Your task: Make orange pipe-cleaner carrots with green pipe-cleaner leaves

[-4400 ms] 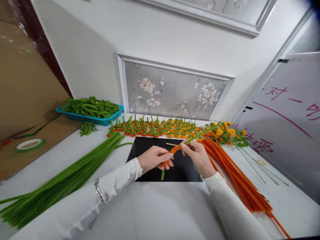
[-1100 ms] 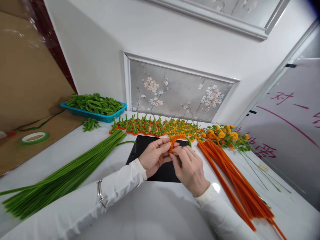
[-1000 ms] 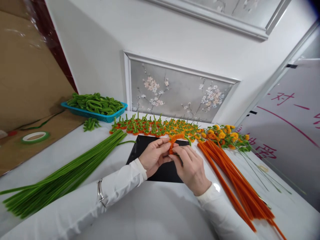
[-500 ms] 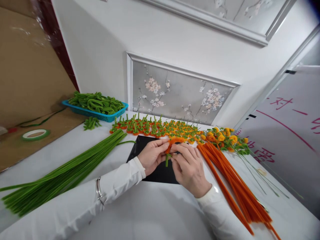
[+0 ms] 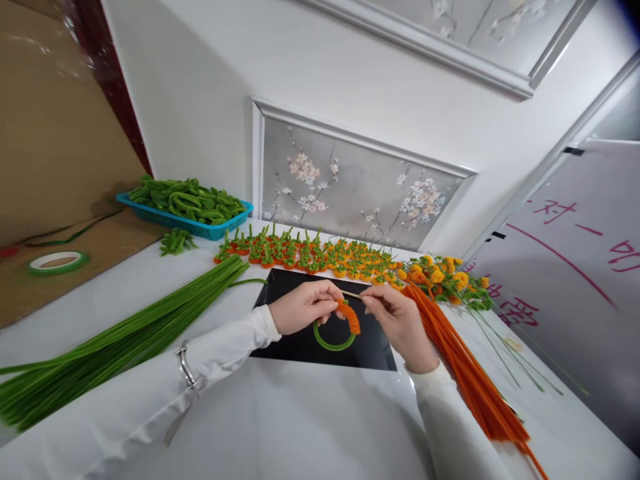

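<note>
My left hand pinches an orange coiled pipe cleaner by its upper end. From that coil a green pipe cleaner curves down in a loop and back up to my left fingers. A thin, light brown stick spans the gap between both hands. Its right end sits in the closed fingers of my right hand; whether the left fingers also grip its other end cannot be made out. Both hands are above a black mat on the white table.
Long green pipe cleaners lie left, orange ones right. Behind stand rows of small orange and yellow flower pieces. A blue basket of green pieces, a tape roll and finished-looking yellow flowers are around.
My hands have moved apart, the right one shifting right. A thin stick now shows between them. The orange coil hangs lower, and a green loop has come into view beneath it.
</note>
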Demonstrator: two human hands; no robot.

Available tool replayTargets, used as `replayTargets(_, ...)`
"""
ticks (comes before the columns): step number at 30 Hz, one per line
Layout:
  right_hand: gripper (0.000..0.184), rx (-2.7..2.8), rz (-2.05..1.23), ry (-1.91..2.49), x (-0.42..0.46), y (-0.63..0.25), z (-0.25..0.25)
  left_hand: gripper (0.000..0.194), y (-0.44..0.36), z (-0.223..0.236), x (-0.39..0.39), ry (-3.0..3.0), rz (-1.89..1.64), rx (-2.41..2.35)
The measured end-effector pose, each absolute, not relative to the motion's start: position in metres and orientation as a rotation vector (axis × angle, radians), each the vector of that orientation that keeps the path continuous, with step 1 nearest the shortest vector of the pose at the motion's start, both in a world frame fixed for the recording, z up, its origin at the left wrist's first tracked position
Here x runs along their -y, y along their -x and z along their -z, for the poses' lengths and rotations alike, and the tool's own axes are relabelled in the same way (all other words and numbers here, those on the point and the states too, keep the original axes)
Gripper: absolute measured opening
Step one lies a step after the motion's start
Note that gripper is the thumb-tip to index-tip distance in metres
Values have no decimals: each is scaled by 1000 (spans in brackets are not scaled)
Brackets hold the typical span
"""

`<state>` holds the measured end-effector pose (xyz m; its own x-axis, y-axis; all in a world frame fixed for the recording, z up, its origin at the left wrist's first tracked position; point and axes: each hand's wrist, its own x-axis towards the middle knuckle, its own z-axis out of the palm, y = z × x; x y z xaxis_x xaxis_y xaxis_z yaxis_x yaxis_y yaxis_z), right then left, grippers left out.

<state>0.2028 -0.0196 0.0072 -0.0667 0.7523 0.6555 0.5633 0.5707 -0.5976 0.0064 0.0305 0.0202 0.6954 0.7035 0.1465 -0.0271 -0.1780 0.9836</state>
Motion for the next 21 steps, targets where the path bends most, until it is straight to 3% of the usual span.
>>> replayTargets(3, 14, 1864, -304, 1091, 17, -200, -2, 13, -7, -19, -29, -1668, -687, -535)
replayTargets(8, 16, 1996, -108, 1134, 23, -186, -7, 13, -8, -18, -25, -1695, -693, -541)
replayTargets(21, 15, 1858, 2, 1146, 21, -191, -2, 16, -6, -20, -28, -1653, -780, -507)
